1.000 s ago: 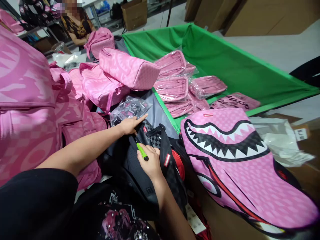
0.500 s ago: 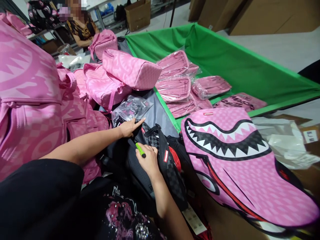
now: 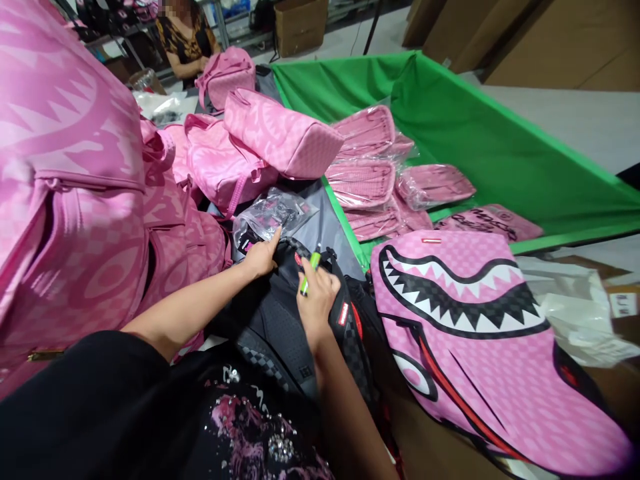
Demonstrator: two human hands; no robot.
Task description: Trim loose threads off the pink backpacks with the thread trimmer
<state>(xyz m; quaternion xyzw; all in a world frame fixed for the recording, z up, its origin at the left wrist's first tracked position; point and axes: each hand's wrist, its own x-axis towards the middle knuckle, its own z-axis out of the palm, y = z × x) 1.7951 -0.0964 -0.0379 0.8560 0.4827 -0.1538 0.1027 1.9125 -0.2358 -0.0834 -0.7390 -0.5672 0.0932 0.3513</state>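
Note:
A black backpack (image 3: 270,327) with dark checkered panels and red trim lies in front of my body. My left hand (image 3: 261,259) rests on its upper edge, index finger stretched out and the other fingers partly hidden. Closed in my right hand (image 3: 320,297) is a lime-green pen-like tool (image 3: 311,272) with a thin tip pointing up, held over the backpack's right side near a red label. Just beyond my left fingertips sits a clear plastic bag (image 3: 275,212) with dark and pink contents.
Pink backpacks (image 3: 210,160) are piled on the left. A green fabric-lined bin (image 3: 480,153) holds several plastic-wrapped pink packs (image 3: 363,183). On the right lies a large pink backpack (image 3: 450,360) with a shark-mouth print. Another person (image 3: 187,40) is at the back, near cardboard boxes (image 3: 300,27).
My right hand has moved up and to the right, and the green tool has turned from pointing up-left to pointing up-right. My left index finger now points more upward. The camera view has shifted slightly.

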